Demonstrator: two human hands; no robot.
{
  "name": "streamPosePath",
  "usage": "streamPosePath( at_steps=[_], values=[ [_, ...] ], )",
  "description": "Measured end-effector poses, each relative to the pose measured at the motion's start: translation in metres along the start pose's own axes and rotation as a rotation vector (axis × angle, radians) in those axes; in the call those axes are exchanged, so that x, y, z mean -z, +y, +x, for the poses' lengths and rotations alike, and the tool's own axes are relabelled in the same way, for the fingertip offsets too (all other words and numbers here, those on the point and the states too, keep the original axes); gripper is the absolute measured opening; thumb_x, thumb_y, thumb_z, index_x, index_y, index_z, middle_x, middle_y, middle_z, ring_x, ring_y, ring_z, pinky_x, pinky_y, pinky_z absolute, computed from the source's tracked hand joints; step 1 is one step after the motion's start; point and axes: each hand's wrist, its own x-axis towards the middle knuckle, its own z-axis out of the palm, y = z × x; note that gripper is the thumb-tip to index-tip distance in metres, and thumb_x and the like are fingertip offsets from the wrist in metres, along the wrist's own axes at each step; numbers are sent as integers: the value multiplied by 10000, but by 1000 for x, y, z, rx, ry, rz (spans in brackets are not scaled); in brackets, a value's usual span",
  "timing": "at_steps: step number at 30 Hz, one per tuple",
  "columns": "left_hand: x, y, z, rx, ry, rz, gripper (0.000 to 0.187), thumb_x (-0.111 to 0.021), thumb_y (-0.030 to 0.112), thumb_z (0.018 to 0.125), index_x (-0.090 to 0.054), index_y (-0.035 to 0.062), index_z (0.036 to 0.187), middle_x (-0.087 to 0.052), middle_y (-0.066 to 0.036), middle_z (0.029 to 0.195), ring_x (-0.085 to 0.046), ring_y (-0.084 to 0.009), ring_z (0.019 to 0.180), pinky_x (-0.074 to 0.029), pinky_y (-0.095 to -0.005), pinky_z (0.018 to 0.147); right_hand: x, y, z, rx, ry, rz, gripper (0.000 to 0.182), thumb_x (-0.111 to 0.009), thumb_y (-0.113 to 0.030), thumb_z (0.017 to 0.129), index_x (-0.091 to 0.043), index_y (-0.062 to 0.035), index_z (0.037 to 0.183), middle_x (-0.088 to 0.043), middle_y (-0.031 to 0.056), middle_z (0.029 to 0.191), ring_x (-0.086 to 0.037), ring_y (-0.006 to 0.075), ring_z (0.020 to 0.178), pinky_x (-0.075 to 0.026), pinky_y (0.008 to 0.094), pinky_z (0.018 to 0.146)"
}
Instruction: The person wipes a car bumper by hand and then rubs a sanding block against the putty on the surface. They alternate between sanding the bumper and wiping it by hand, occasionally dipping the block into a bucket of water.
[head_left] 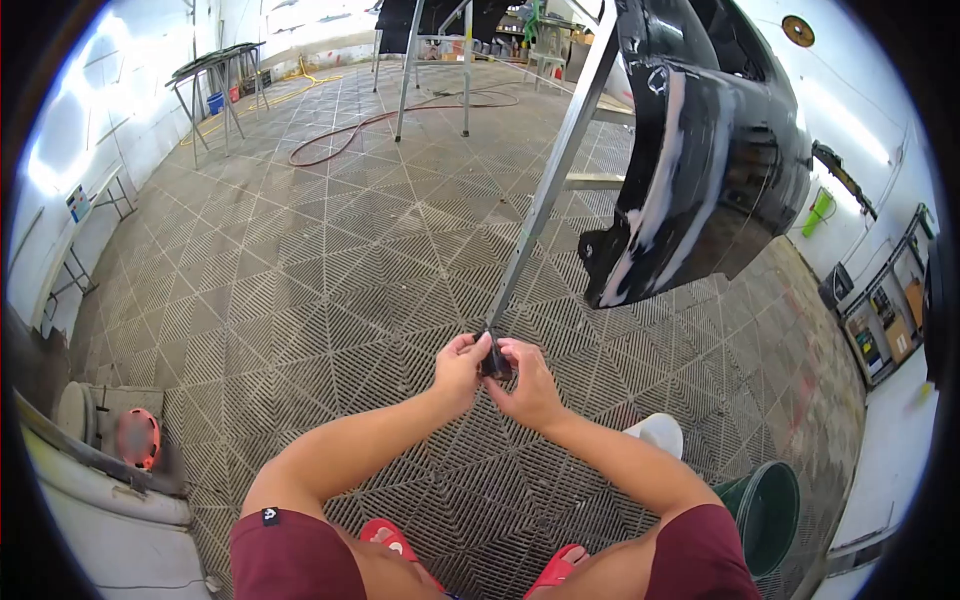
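Both of my hands meet in front of me over the floor, fingers closed around a small black object [494, 364] whose kind I cannot make out. My left hand [459, 372] grips it from the left, thumb on top. From the other side, the fingers of my right hand [528, 382] press against it. Just beyond them is the lower end of a metal stand leg [533, 225]. To the upper right, a black car body panel [700, 170] with pale sanded streaks hangs on the stand, apart from my hands.
A green bin [770, 520] stands at my right, beside a white round object [660, 434]. A red hose [350, 135] curls over the grated floor [330, 270]. Further back are a trestle stand [215, 75] and another metal stand [468, 80]. A red-rimmed disc [140, 438] lies at left.
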Motion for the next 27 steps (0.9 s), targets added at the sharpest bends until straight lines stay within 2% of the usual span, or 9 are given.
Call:
streamPosePath(
  at_steps=[2, 3, 7, 12, 16, 18, 21, 23, 27],
  values=[
    [5, 25, -4, 116, -68, -66, 155, -682, 223, 1029, -559, 130, 1047, -697, -12, 982, -689, -148, 874, -560, -392, 736, 14, -5, -2, 241, -49, 83, 603, -813, -79, 798, -480, -4, 1294, -626, 204, 1305, -613, 393, 1174, -497, 473, 1007],
    [4, 36, -9, 124, -124, -83, 143, -668, 221, 1037, -541, 157, 1017, -695, -2, 989, -692, -159, 890, -553, -418, 744, 16, 2, -10, 216, -101, 87, 706, -759, -151, 871, -397, 28, 1451, -544, 253, 1447, -540, 416, 1314, -426, 498, 1104],
    [-1, 42, -21, 179, -203, -101, 125, -659, 209, 1042, -552, 145, 1027, -693, -13, 983, -684, -145, 868, -558, -381, 760, 21, -6, 3, 187, -237, -97, 816, -608, -268, 979, -205, 83, 1594, -292, 313, 1633, -337, 470, 1490, -287, 533, 1209],
    [0, 44, -11, 91, -154, -69, 96, -695, 139, 1014, -607, 102, 1005, -702, -23, 979, -672, -119, 853, -555, -315, 739, 16, -7, -15, 229, -246, -173, 781, -654, -314, 963, -325, 84, 1549, -375, 284, 1603, -357, 437, 1498, -282, 560, 1217],
    [-35, 82, -20, -226, -86, 243, 42, -728, 44, 971, -689, 29, 972, -719, -101, 1134, -685, -121, 843, -554, -262, 751, 44, 7, -23, 205, -340, -129, 629, -619, -295, 1001, -434, 21, 1512, -484, 213, 1552, -455, 353, 1451, -307, 527, 1212],
    [-71, 105, -36, -847, -179, 466, 104, -752, 25, 944, -673, -24, 991, -692, -151, 1200, -685, -140, 864, -563, -272, 786, 65, 8, -9, -312, -189, 519, 611, -604, -284, 1022, -413, 0, 1529, -522, 175, 1514, -507, 303, 1397, -347, 484, 1192],
    [-116, 140, -72, -1151, -337, 709, 134, -691, -77, 950, -570, -43, 998, -606, -205, 1285, -658, -172, 993, -587, -298, 851, 100, 8, 40, -466, 47, 1114, 624, -427, -517, 1078, -434, -66, 1509, -587, 108, 1448, -581, 264, 1281, -454, 405, 1059],
    [-143, 133, -88, -1126, -312, 551, 168, -732, -46, 929, -576, -38, 992, -603, -205, 1277, -646, -168, 1007, -566, -286, 834, 132, -33, 63, -251, 204, 1580, 641, -322, -573, 1101, -496, -66, 1453, -641, 111, 1386, -609, 263, 1265, -461, 410, 1062],
    [-173, 90, -108, -1181, -114, 437, 211, -737, -17, 942, -526, -16, 961, -560, -152, 1154, -602, -142, 926, -531, -253, 779, 152, -59, 88, -232, 230, 1731, 614, -331, -558, 1109, -531, -50, 1390, -675, 92, 1322, -652, 232, 1201, -511, 419, 1016]
  ],
)
